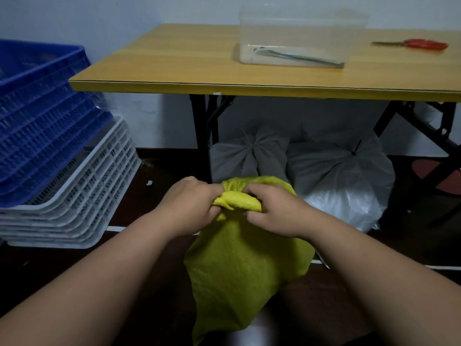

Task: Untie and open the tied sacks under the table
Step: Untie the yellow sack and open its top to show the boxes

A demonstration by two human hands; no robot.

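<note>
A yellow-green woven sack point(239, 265) stands on the dark floor in front of the table, its neck bunched at the top. My left hand point(192, 203) grips the left side of the bunched neck. My right hand point(272, 211) pinches the neck from the right, fingers curled into the folds. Under the wooden table point(174, 68) lie two tied sacks: a grey one point(249, 153) on the left and a white translucent one point(344, 181) on the right, each gathered at a knot.
A stack of blue crates point(42, 116) sits on white crates point(82, 196) at the left. On the table stand a clear plastic box point(299, 36) and red-handled scissors point(419, 43). Black folding table legs point(202, 131) flank the sacks.
</note>
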